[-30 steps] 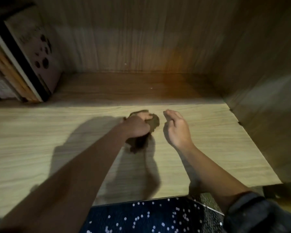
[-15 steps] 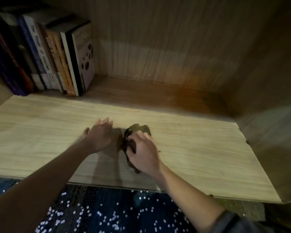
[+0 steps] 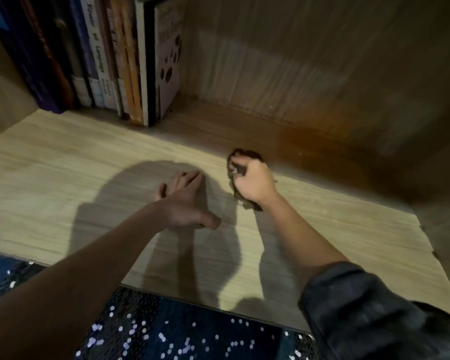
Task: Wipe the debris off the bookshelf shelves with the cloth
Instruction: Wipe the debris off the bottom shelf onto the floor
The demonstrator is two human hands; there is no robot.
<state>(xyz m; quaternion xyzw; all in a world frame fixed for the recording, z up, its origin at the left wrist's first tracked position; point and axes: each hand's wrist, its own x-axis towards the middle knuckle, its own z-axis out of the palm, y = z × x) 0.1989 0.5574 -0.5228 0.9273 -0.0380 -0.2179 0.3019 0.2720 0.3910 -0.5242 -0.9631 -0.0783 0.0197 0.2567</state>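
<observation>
A small dark bunched cloth lies on the light wooden shelf, near the shadowed back half. My right hand grips the cloth from above, fingers curled round it, and covers most of it. Just to its left, my left hand hovers low over the shelf with fingers stretched forward and thumb out, holding nothing. No debris is plainly visible in the dim light.
A row of upright books stands at the back left of the shelf. The wooden back panel and right side wall close the compartment in. A dark sequinned fabric lies below the shelf's front edge.
The cloth passed from my left hand to my right, which then pushed it farther back on the shelf. My left hand opened and stays beside it. The view swung left, showing more books.
</observation>
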